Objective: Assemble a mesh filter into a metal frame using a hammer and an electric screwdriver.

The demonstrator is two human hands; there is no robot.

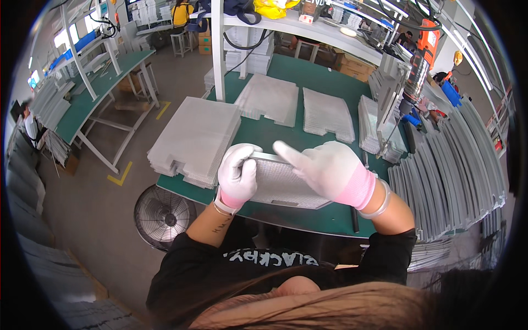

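Observation:
A grey mesh panel (283,183) with a pale rim is held tilted over the front edge of the green table. My left hand (238,173), in a white glove with a pink cuff, is closed round the panel's upper left corner. Over the panel's upper right part lies my right hand (328,169), gloved alike. Its forefinger stretches left across the upper rim; the other fingers are mostly hidden. Close to my left hand is a stack of mesh panels (193,135). Farther back lie a second stack (268,99) and a third stack (328,114).
An orange power screwdriver (426,49) hangs at the upper right. Curved rows of grey panels (448,170) fill the right side. A dark rod (355,220) lies near the green table's (264,137) front edge. A floor fan (165,217) stands at lower left; a white post (218,55) rises behind.

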